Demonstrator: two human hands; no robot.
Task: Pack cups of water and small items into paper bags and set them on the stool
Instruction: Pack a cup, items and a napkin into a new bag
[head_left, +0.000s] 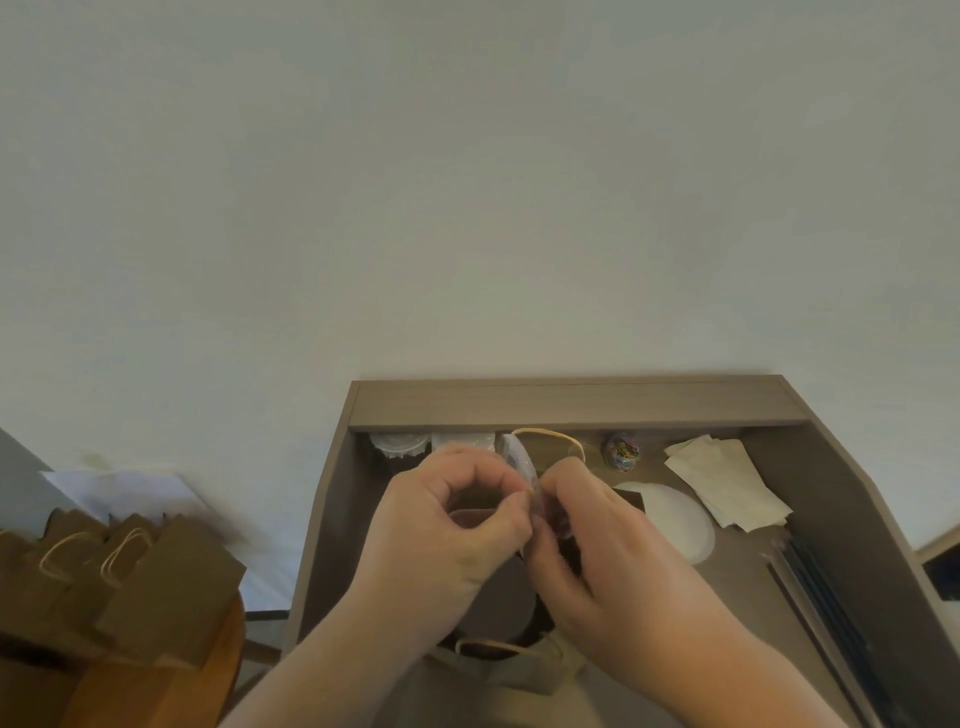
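Both hands meet over the open paper bag (498, 660) on the desk (571, 402): left hand (457, 525) and right hand (597, 530) fingertips pinched on a small clear plastic packet (522, 465). Packing step, seemingly; next it needs dropping straight into the bag. Finished bags (119, 577) wait on the stool (208, 665).

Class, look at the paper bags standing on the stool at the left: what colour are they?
The paper bags are brown, with pale string handles; the head view shows them.

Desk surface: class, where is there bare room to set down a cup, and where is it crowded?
Bare desk: between white disc, papers and dark strips. Crowded: back row of lids, and the centre under both hands.
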